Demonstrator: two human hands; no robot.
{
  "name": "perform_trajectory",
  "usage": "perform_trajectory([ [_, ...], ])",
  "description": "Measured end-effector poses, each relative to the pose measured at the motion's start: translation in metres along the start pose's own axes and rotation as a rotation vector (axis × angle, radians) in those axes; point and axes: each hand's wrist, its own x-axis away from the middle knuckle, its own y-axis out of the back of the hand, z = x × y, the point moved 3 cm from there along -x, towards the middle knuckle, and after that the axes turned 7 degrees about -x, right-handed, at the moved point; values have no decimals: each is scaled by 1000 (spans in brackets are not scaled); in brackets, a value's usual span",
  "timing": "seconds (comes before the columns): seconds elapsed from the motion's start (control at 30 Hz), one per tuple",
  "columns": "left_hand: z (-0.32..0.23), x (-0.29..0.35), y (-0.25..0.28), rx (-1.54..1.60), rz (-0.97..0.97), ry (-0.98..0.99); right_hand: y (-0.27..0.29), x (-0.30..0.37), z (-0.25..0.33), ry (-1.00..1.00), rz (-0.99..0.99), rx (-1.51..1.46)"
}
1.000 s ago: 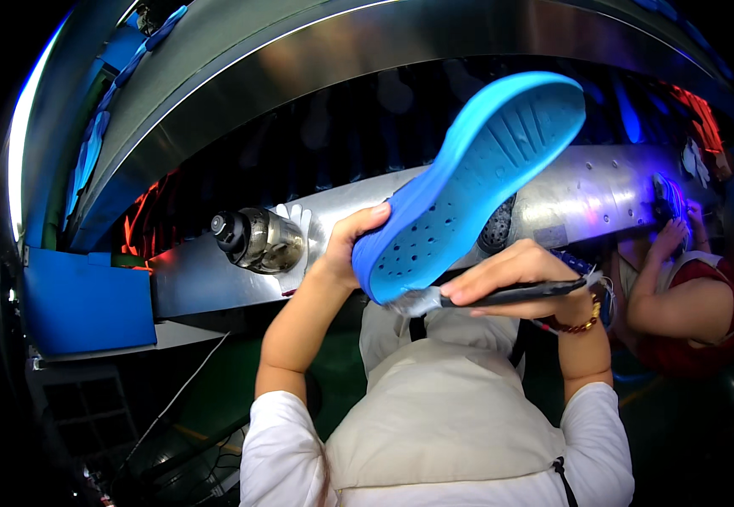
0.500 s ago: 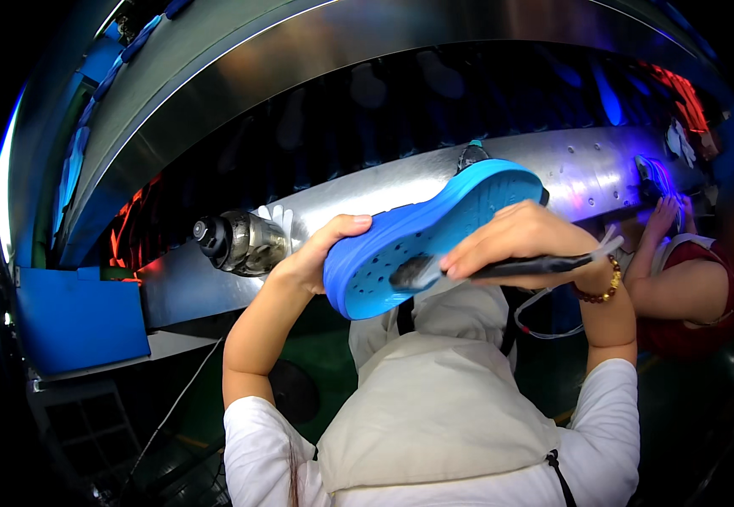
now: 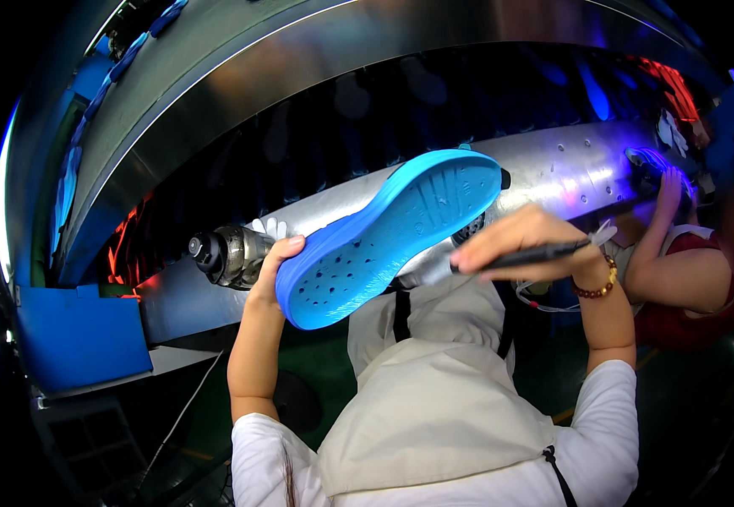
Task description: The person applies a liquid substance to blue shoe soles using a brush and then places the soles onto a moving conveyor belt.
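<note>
My left hand (image 3: 274, 270) grips a blue shoe sole (image 3: 434, 203) by one end, with the thumb over its rim. The sole is tilted, its bright blue, hole-dotted inner face toward me and its far end up to the right. In my right hand (image 3: 519, 237), which wears a beaded bracelet, a brush (image 3: 553, 253) with a dark handle is held between the fingers. Its pale, blurred head is at the sole's lower edge, near the middle; whether it touches, I cannot tell.
A dark-capped bottle (image 3: 236, 255) lies on the metal ledge (image 3: 553, 177) at left. Sole-like shapes hang in the dark recess beyond. A blue box (image 3: 84, 329) stands at far left. At right sits a co-worker (image 3: 684, 279) in red, hands near purple-lit items.
The sole has moved left and slightly down with my left hand. The brush has gone from the sole's inner face to its lower edge.
</note>
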Motion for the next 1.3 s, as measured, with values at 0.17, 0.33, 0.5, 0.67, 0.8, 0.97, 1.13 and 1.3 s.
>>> perform_trajectory([
  [0.17,-1,6,15,1,-24,-72,-3,-1,-25,-85,-173,-67],
  [0.33,17,-6,58,166,189,-418,-13,4,-2,37,-225,-124],
  [0.5,56,-73,-24,349,67,-370,-38,-15,-53,-380,-355,-64],
  [0.67,76,-89,-27,443,18,-277,-50,-19,-81,-372,-577,-172],
  [0.8,63,-87,-25,407,-94,-336,-77,-27,-49,60,-433,319],
  [0.97,35,-69,-22,307,-157,-493,-78,-7,-10,8,-110,164],
  [1.13,24,-71,-57,380,-7,-576,-50,-32,-25,-101,-468,-14],
  [1.3,6,-57,-52,465,35,-626,-64,-24,4,86,-116,-104],
])
